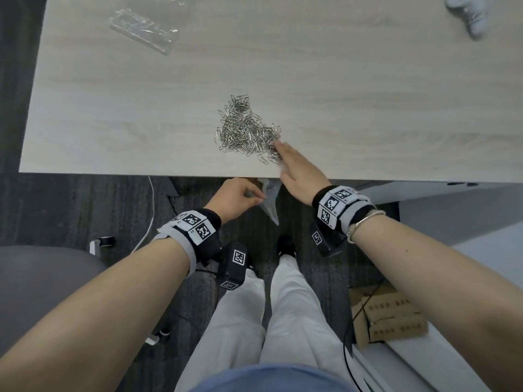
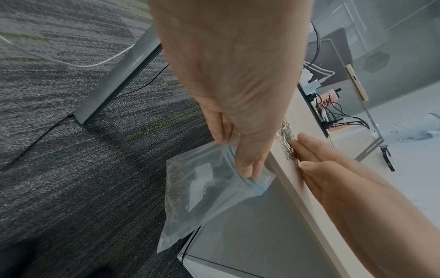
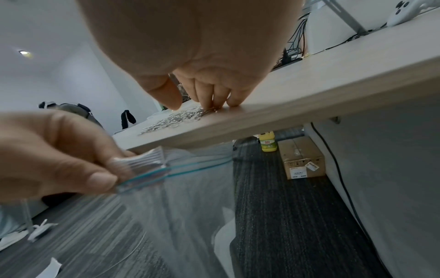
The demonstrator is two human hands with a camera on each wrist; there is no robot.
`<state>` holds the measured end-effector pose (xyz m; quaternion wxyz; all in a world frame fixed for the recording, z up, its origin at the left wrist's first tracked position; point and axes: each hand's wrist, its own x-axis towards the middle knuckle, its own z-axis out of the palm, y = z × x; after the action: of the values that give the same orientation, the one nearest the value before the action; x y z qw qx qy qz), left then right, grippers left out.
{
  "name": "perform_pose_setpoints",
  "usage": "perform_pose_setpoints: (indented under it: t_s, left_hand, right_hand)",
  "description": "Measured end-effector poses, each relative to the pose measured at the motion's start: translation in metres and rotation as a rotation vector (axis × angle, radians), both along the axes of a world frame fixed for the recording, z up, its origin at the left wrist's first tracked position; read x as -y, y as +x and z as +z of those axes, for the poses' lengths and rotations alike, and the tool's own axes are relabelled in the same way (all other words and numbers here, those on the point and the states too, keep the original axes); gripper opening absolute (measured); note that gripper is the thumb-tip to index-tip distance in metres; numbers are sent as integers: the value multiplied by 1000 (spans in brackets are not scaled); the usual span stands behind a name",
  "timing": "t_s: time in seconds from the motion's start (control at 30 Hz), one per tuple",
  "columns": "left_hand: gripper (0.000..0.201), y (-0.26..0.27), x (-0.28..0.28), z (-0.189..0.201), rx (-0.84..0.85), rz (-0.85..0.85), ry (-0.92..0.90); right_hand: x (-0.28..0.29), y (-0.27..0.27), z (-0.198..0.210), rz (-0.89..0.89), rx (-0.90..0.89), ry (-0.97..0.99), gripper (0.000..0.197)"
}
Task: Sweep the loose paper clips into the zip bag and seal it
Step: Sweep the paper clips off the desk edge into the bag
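A person stands at the near edge of a pale wood-grain table, seen from above. A loose heap of silver paper clips lies on the table top close to that near edge, a little right of the person's legs.

The right hand reaches over the edge with its fingers extended and close together — the fingertips rest on the table at the right side of the heap, touching the nearest clips. It grasps nothing.

The left hand is below the table edge, just left of the right hand. Its thumb and fingers pinch the top rim of a clear zip bag with a blue seal strip. The bag hangs down from that pinch, its mouth right under the table edge and near the heap; how far the mouth gapes cannot be told.

At the far left of the table lies a crumpled clear plastic wrapper. A pale grey object sits at the far right corner — too blurred to identify. Under the table, dark striped carpet carries a cardboard box and a yellow bottle just left of it.
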<state>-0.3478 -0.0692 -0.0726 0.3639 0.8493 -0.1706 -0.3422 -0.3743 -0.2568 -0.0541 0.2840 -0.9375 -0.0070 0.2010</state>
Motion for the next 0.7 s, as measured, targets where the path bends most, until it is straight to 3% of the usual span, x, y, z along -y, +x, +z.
perform_pose_setpoints:
  t_s: [0.17, 0.43, 0.7]
  left_hand:
    - [10, -1, 3, -5, 4, 24, 1]
    - [11, -4, 2, -3, 14, 35, -28]
    - [9, -8, 3, -4, 48, 51, -78]
  right_hand:
    - [3, -6, -1, -71, 81, 9, 61]
    - [-3, -17, -2, -98, -16, 59, 67]
    - [-21, -37, -1, -12, -76, 100, 72]
